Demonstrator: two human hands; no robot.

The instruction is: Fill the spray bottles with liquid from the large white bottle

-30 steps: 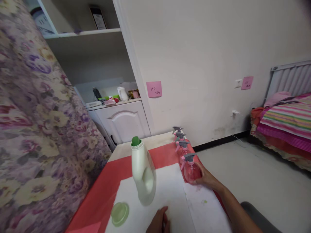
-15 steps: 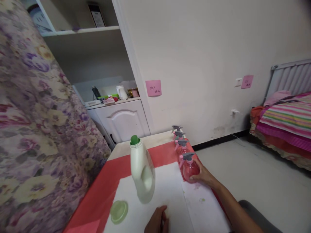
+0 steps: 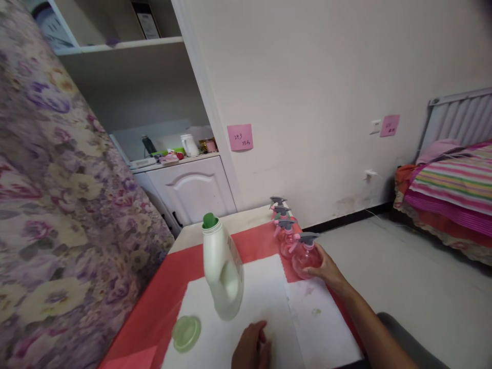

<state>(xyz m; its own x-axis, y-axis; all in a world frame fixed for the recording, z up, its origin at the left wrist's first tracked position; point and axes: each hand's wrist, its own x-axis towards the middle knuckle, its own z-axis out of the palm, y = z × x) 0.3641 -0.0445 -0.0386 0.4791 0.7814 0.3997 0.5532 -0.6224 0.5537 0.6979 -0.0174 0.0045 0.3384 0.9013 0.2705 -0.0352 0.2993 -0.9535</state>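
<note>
My right hand (image 3: 326, 269) is wrapped round the clear pinkish body of the nearest spray bottle (image 3: 305, 262), which has a grey and pink trigger head. Behind it, further spray bottles (image 3: 286, 241) stand in a row along the table's right side. My left hand (image 3: 251, 346) rests low on the white paper (image 3: 277, 297), its fingers curled in, with nothing visible in them. Ahead and left of it stands a pale green jug (image 3: 223, 271) with a moulded handle and a darker green spout. A light green cap (image 3: 186, 333) lies left of the jug.
Red cloth (image 3: 172, 271) covers much of the small table under the paper. A white cupboard (image 3: 196, 189) and a floral curtain (image 3: 77, 205) stand to the left. The wall (image 3: 307, 102) is close behind the table. A bed (image 3: 453, 189) stands at the right.
The held spray bottle has shifted a little right and away from me, its head apart from the row. My left hand has moved slightly right. The jug and cap stay put.
</note>
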